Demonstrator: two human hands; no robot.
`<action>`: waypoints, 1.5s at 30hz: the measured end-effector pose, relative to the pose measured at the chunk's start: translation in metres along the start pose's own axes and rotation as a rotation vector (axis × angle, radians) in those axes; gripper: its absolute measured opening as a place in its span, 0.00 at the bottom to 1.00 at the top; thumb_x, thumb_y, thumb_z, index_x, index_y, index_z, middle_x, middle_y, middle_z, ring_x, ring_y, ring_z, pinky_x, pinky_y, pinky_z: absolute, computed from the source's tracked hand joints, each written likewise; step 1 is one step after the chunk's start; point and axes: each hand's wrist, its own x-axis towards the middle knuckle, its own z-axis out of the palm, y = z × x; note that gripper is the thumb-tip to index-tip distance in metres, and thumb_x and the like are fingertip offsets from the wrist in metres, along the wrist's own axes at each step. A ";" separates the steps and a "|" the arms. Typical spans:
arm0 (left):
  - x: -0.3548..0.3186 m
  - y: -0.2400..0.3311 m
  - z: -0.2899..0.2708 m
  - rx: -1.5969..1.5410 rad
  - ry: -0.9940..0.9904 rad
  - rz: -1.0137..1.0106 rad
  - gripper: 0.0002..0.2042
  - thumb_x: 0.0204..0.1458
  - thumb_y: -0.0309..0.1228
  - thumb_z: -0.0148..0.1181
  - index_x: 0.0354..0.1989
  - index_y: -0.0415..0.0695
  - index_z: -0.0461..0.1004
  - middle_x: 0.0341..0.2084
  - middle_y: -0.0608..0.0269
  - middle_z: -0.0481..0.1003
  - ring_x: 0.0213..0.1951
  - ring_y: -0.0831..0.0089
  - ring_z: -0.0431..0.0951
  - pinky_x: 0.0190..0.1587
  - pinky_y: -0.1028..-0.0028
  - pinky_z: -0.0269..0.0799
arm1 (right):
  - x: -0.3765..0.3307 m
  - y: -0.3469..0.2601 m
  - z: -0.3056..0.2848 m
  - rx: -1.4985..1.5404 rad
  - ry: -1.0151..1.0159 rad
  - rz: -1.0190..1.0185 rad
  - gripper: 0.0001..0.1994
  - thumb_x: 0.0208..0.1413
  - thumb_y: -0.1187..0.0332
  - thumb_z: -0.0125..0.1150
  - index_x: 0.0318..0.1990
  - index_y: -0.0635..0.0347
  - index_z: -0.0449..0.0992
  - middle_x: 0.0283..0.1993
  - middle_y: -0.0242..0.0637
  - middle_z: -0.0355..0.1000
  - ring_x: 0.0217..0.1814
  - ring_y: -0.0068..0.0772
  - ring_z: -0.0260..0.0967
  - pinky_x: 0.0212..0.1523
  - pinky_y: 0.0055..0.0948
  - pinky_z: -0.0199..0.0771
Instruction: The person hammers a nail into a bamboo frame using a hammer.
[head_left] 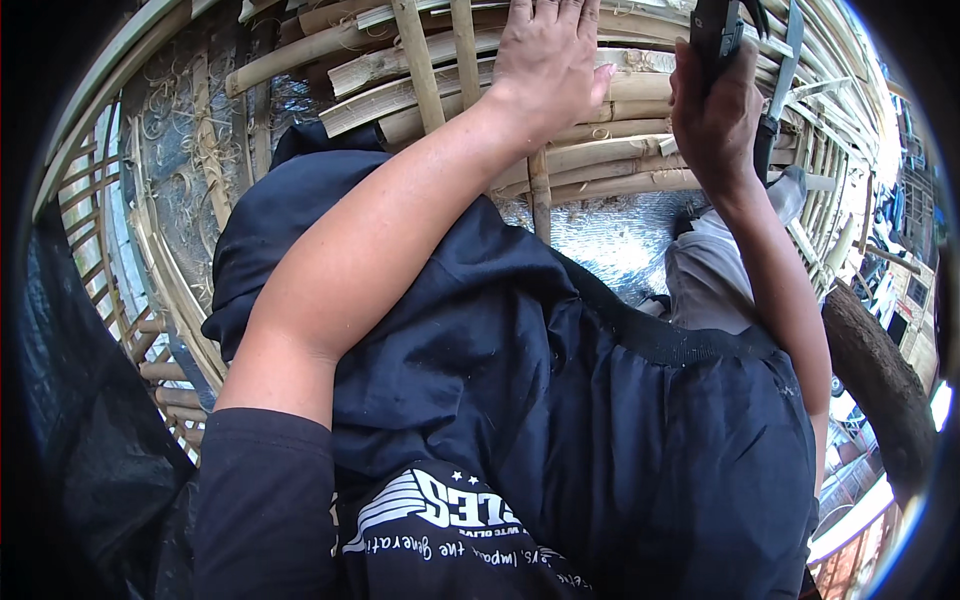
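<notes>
My left hand (550,70) lies flat on a stack of split bamboo strips (640,92), its fingers stretched forward and cut off by the upper edge. To its right, my right hand (718,115) is closed round a black, boxy tool (712,40), held upright above the bamboo. The tool's upper end leaves the picture, so its exact kind is unclear. Just right of that hand is a long knife (787,72) with a grey blade and a dark handle. Two narrower bamboo sticks (418,65) cross the strips left of my left hand.
Shiny silver sheeting (610,245) lies beneath the bamboo, with curly shavings (205,150) at the left. Grey cloth (705,265) sits beside my right forearm. Bamboo latticework (95,230) borders the left, near black sheeting (90,460). A thick log (868,360) stands far right.
</notes>
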 end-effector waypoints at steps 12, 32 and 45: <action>0.003 0.000 0.006 -0.069 0.009 -0.012 0.44 0.60 0.53 0.48 0.74 0.28 0.50 0.76 0.40 0.48 0.77 0.50 0.45 0.77 0.44 0.29 | 0.007 0.008 0.002 -0.213 -0.189 -0.087 0.11 0.67 0.68 0.60 0.48 0.63 0.66 0.27 0.52 0.76 0.30 0.60 0.76 0.27 0.46 0.72; 0.001 -0.004 0.006 -0.040 0.032 0.020 0.42 0.59 0.54 0.48 0.72 0.28 0.56 0.74 0.40 0.54 0.76 0.49 0.47 0.76 0.43 0.29 | 0.002 -0.011 0.008 0.012 -0.043 -0.189 0.12 0.65 0.70 0.62 0.48 0.65 0.66 0.29 0.56 0.76 0.29 0.60 0.77 0.26 0.47 0.72; 0.001 -0.001 0.009 -0.038 0.025 0.005 0.42 0.61 0.55 0.46 0.73 0.30 0.53 0.76 0.43 0.47 0.78 0.51 0.43 0.77 0.44 0.26 | 0.002 0.003 -0.009 0.329 -0.045 0.140 0.11 0.73 0.64 0.52 0.40 0.61 0.63 0.26 0.28 0.66 0.22 0.16 0.60 0.22 0.22 0.64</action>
